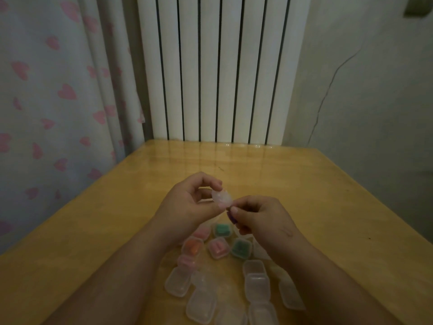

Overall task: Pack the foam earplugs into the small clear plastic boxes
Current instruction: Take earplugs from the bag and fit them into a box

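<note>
Foam earplug [231,218] is being pinched by the right hand [264,222] beside the clear box [221,198] the left hand [187,205] is gripping; loading it likely needs careful aiming.

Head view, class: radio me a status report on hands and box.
Left hand grips clear box. Right hand pinches purple earplug just below it. Nothing between them.

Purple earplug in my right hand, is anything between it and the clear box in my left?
Nothing visible does. The purple earplug sits just below the clear box; whether its lid is open is too blurred to tell.
</note>
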The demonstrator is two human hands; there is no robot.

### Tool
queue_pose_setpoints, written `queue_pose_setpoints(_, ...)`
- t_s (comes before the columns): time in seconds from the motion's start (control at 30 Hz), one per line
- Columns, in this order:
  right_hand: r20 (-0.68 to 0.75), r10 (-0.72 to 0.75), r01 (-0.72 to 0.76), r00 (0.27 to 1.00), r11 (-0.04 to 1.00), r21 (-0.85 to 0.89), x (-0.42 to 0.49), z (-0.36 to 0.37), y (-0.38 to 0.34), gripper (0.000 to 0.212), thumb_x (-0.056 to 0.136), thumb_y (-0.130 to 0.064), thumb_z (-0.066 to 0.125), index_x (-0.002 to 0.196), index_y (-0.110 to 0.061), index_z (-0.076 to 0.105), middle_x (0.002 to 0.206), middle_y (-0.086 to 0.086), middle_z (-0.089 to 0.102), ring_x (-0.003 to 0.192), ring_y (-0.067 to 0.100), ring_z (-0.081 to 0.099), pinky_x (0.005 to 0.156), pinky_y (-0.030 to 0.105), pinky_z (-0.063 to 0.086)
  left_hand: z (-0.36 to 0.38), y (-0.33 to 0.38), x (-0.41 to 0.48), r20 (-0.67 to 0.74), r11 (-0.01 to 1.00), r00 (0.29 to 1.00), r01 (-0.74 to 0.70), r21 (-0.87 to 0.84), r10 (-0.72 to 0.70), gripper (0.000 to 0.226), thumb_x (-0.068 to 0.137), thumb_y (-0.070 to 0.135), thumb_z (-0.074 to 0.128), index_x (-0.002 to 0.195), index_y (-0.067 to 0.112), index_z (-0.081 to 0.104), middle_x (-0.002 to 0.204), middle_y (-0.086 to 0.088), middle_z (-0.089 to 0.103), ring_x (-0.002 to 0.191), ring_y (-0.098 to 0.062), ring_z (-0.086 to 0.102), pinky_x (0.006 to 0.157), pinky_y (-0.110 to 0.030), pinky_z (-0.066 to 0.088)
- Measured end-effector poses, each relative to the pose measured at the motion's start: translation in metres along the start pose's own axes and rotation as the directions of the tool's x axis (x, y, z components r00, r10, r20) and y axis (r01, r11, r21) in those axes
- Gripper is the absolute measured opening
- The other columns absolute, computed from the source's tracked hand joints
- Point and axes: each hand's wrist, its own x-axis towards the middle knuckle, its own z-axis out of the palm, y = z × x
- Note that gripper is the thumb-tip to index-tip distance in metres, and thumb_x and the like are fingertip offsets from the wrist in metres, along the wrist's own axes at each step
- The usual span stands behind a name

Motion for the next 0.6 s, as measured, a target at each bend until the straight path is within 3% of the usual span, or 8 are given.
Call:
queue_pose_setpoints(0.2, 0.109, 0.081, -0.106, 0.991, 0.961, 0.255, -0.001, 0.000, 0.000, 0.014, 0.089, -0.011, 0.065, 0.092, -0.002, 0.075, 0.072, 0.009, 0.063, 0.061, 0.010, 0.054, 0.056, 0.021, 0.047, 0.001, -0.005, 0.002, -0.083, 0.985, 0.992, -0.080, 0.153, 0.093, 0.030, 0.074, -0.002, 0.079, 0.080, 0.021, 0.062, 0.103, 0.002, 0.068, 0.097, -0.011, 0.070, 0.078, -0.026, 0.058)
queue_pose_setpoints(0.33, 0.072, 0.107, -0.122, 0.992, 0.961, 0.248, 0.002, 0.002, 0.003, 0.015, 0.086, -0.014, 0.070, 0.090, -0.001, 0.076, 0.069, 0.010, 0.061, 0.060, 0.011, 0.053, 0.057, 0.023, 0.046, 0.001, -0.009, 0.002, -0.072, 0.951, 0.990, -0.097, 0.293, 0.123, 0.036, 0.072, 0.004, 0.082, 0.074, 0.033, 0.060, 0.106, 0.009, 0.068, 0.098, -0.006, 0.069, 0.081, -0.029, 0.059)
queue_pose_setpoints(0.5, 0.010, 0.106, -0.105, 0.994, 0.967, 0.231, 0.003, 0.002, 0.005, 0.015, 0.086, -0.017, 0.071, 0.084, -0.003, 0.077, 0.063, 0.004, 0.060, 0.056, 0.009, 0.052, 0.055, 0.023, 0.046, 0.002, -0.010, 0.001, -0.081, 0.945, 0.990, -0.080, 0.318, 0.111, 0.027, 0.076, 0.008, 0.080, 0.076, 0.028, 0.061, 0.105, 0.012, 0.070, 0.094, 0.000, 0.069, 0.081, -0.029, 0.060)
queue_pose_setpoints(0.6, -0.002, 0.102, -0.099, 0.995, 0.969, 0.228, 0.003, 0.003, 0.004, 0.016, 0.087, -0.015, 0.071, 0.085, 0.000, 0.075, 0.063, 0.004, 0.060, 0.054, 0.008, 0.052, 0.054, 0.022, 0.046, 0.005, -0.012, 0.002, -0.102, 0.934, 0.986, -0.090, 0.345, 0.133, 0.032, 0.076, 0.009, 0.079, 0.075, 0.035, 0.059, 0.100, 0.017, 0.070, 0.093, 0.002, 0.068, 0.079, -0.027, 0.060)
